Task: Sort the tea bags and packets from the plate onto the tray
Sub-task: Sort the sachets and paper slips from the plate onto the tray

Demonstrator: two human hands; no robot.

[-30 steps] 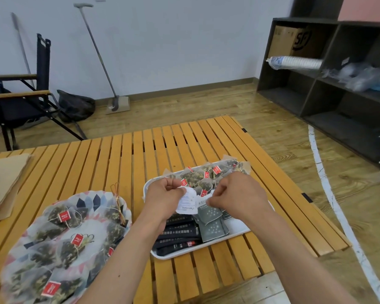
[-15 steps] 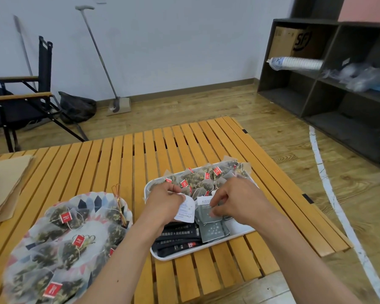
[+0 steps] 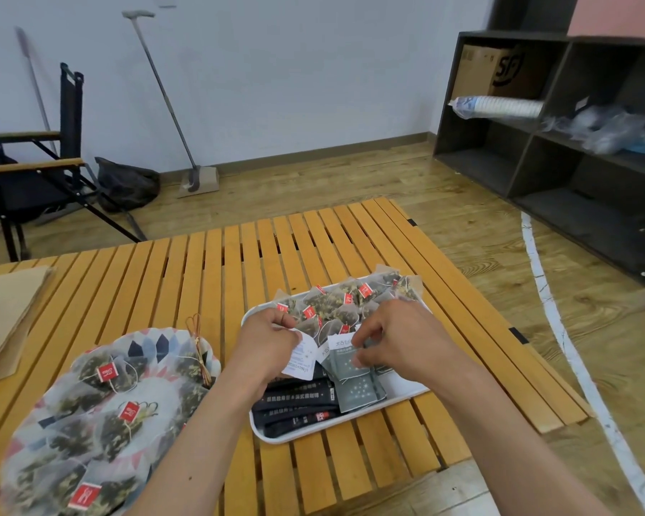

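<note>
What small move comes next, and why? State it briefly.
Probably lay the white packet, pinched in the left hand, onto the tray beside the grey packet the right hand pinches: it hangs above the tray, not yet down.

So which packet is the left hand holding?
The white printed packet, pinched by the left hand over the tray. The black packets and grey starry packets lie flat in the tray; the right hand pinches a grey one.

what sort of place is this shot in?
Probably a spare room or makeshift studio: low orange slatted wooden table, dark open shelving unit holding a brown cardboard box, black folding chair.
</note>
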